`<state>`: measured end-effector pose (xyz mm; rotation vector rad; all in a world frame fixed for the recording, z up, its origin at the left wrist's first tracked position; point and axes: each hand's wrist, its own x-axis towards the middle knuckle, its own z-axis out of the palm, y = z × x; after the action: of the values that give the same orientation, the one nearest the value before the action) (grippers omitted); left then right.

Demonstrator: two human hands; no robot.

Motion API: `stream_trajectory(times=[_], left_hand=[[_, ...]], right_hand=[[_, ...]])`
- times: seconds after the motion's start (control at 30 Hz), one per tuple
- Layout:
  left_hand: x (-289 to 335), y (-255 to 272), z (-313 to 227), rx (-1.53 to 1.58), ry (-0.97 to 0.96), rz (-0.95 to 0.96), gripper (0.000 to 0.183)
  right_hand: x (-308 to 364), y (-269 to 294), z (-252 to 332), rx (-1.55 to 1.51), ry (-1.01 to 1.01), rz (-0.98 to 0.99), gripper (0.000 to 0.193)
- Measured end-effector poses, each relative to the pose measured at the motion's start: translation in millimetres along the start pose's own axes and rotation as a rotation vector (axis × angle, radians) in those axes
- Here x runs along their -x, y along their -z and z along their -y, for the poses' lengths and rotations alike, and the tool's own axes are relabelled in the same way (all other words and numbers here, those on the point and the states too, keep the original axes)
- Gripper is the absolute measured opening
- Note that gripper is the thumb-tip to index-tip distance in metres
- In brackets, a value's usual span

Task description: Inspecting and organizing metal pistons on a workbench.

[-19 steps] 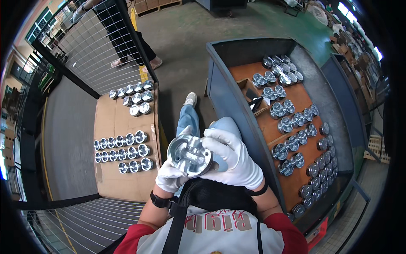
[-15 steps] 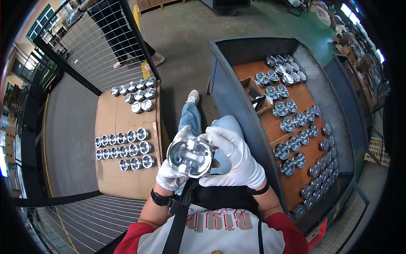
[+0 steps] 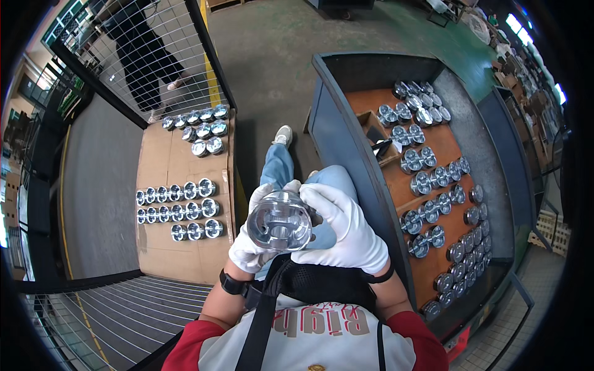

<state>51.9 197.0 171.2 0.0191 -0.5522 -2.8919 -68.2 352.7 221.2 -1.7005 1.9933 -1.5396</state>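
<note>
1. Tilted since the earlier frame, the piston (image 3: 279,229) now shows more of its outer wall along its upper edge; a person (image 3: 139,59) beyond the mesh, upper left, has shifted leftward.
2. White-gloved left hand (image 3: 249,249), centre of the frame: fingers and thumb clamped on the piston's left side.
3. White-gloved right hand (image 3: 348,234), just right of centre: fingers together and bowed around the piston's right side, fingertips at its upper right edge, thumb at its lower right; whether they press on the metal, I cannot tell.
4. Piston, centre: shiny metal, held in front of the wearer's body, its hollow side facing up toward the head.
5. Cardboard sheet (image 3: 179,263), left of centre: it bears an upper group of pistons (image 3: 203,130) in rows of five, three and two, and a lower group (image 3: 177,212) in rows of six, six and three.
6. Blue-grey bin (image 3: 337,117), right: more pistons (image 3: 421,183) stand in rows on a brown board (image 3: 396,191); a small open carton (image 3: 390,156) sits near the bin's left wall.
7. Wire mesh panel (image 3: 179,37), upper left: black-framed, beyond the cardboard.
</note>
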Motion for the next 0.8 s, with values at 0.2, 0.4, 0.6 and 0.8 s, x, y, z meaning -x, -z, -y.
stream_trajectory(times=[0.2,0.4,0.6,0.8], left_hand=[[1.0,4.4,-3.0,-0.008,0.023,-0.026,0.104],[2.1,4.4,-7.4,0.066,0.104,-0.014,0.105],[5.0,-3.2,-10.6,0.044,0.114,-0.123,0.104],[4.1,4.7,-10.7,0.152,0.136,-0.028,0.103]], right_hand=[[-1.9,0.2,0.0,0.046,-0.003,-0.001,0.091],[-1.7,-1.2,-0.9,0.053,-0.027,0.006,0.091],[-0.5,-4.1,-2.7,0.056,-0.067,-0.006,0.092],[-0.3,-5.4,-3.3,0.095,-0.06,-0.035,0.092]])
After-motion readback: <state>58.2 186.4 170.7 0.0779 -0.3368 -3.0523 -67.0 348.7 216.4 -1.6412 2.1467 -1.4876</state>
